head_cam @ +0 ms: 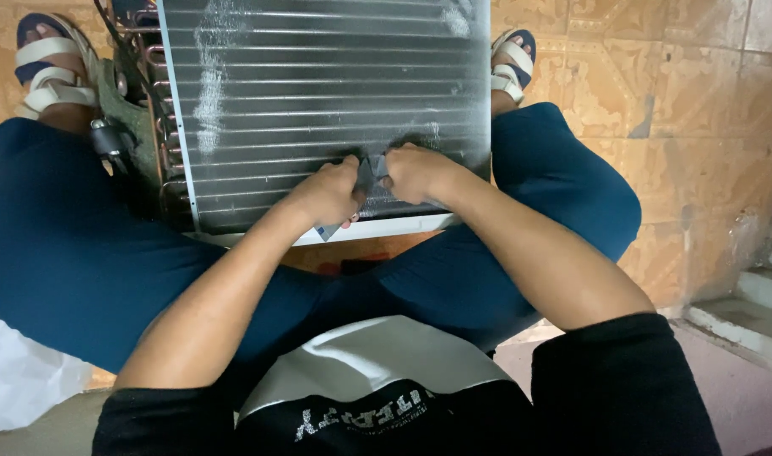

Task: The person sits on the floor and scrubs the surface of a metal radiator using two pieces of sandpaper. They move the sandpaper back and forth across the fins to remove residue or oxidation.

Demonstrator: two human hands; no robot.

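— What have the hands got?
— I see my left hand (325, 196) and right hand (415, 171) both pinched shut on a small grey tool (367, 176) between them, pressed against the finned coil panel (318, 93) just beyond the knuckles

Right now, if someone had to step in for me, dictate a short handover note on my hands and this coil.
Left hand: closed on one end of a small grey tool, pressed against the fins.
Right hand: gripping the tool's other end, knuckles on the fins.
Finned coil panel: propped on the tiled floor between the knees, leaning against the legs; copper tube bends on its left edge.
Done: cannot tell; whitish smears mark the upper left fins.
Left: the hands sit at the lower middle rows; whether the other fins need work cannot be told.
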